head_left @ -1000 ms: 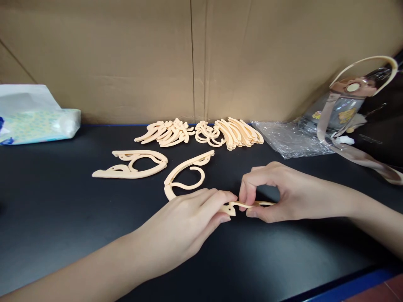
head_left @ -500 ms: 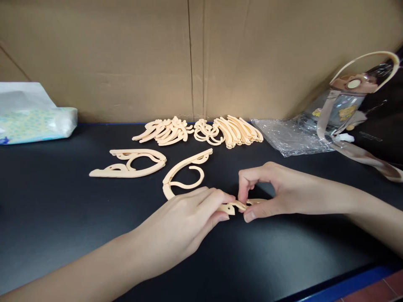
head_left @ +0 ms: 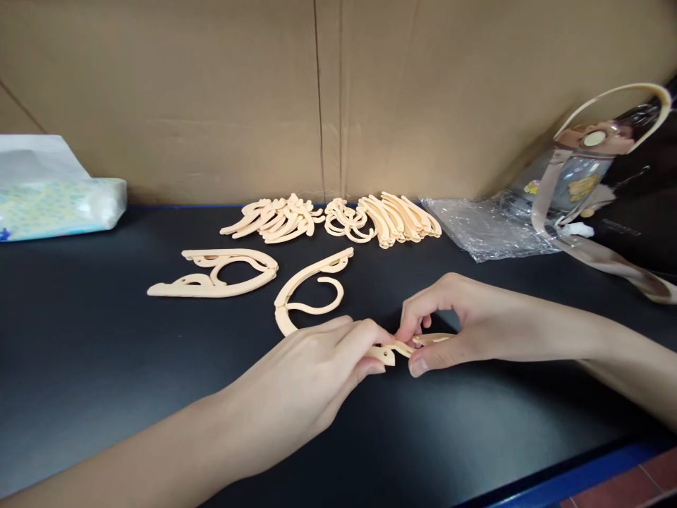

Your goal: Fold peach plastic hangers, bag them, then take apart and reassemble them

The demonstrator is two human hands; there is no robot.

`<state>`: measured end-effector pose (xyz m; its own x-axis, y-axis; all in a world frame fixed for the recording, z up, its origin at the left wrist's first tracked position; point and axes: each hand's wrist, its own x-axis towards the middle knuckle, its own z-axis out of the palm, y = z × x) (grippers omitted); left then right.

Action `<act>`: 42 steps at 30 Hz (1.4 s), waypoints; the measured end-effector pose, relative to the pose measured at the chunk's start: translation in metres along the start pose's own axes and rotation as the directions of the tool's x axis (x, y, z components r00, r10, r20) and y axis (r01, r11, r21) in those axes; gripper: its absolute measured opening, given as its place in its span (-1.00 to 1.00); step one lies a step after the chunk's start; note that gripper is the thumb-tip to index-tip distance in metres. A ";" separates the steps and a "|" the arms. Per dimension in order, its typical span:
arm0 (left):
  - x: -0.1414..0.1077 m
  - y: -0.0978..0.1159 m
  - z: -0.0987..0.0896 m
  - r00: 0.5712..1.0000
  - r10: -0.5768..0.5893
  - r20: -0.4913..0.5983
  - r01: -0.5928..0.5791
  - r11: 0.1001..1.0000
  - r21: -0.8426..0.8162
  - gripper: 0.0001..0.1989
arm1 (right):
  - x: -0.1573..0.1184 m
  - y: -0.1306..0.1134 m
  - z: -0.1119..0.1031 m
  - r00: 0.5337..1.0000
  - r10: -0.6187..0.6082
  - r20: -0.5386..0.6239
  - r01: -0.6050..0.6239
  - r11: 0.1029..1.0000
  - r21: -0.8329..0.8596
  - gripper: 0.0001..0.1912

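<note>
My left hand point(head_left: 322, 374) is closed on a cream plastic hanger arm point(head_left: 386, 355), whose end with a small hole pokes out past the fingertips. Facing it, my right hand point(head_left: 460, 321) pinches another cream hanger piece point(head_left: 432, 339) between thumb and fingers. The two pieces meet between my hands, low over the black table; fingers hide most of both. Just beyond my left hand lies a hanger with a curled hook point(head_left: 331, 300), its lower arm partly covered by that hand. A folded hanger point(head_left: 243, 288) rests farther left.
Along the back lie piles of hanger arms point(head_left: 280, 219), hooks point(head_left: 346, 220) and more arms point(head_left: 399, 220). A clear plastic bag point(head_left: 476, 229) and a strapped water bottle point(head_left: 576, 176) stand at right. A tissue pack point(head_left: 63, 204) sits at left, before a cardboard wall point(head_left: 211, 92).
My right fingers have shifted slightly left, closer to my left fingertips, and more of the piece under the right hand shows. Both hands keep their hold.
</note>
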<state>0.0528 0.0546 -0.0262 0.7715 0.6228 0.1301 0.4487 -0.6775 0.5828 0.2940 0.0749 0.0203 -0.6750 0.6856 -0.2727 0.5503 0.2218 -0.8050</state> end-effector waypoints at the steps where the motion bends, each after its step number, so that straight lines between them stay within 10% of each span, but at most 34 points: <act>1: 0.000 0.000 0.000 1.000 -0.004 0.008 0.004 1.000 0.000 -0.80 | 0.000 0.000 0.000 1.000 0.002 0.001 -0.002 1.000 -0.006 -0.85; 29: 0.001 0.001 -0.001 0.999 0.025 -0.032 -0.025 1.000 0.019 -0.82 | -0.012 -0.009 0.013 0.992 -0.024 -0.123 -0.026 0.922 -0.386 -0.77; 36: -0.001 0.002 -0.002 0.969 0.135 -0.209 -0.094 0.976 0.195 -0.84 | -0.015 -0.003 0.006 0.993 -0.095 -0.069 0.054 0.892 -0.449 -0.84; 42: 0.005 -0.009 -0.008 0.894 -0.019 -0.447 0.183 0.928 0.326 -0.64 | -0.016 -0.001 0.003 0.980 -0.193 0.043 0.187 0.833 -0.520 -0.92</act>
<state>0.0490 0.0668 -0.0249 0.4796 0.7450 0.4636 0.7042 -0.6420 0.3032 0.3029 0.0615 0.0242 -0.7891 0.5993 -0.1350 0.5881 0.6736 -0.4476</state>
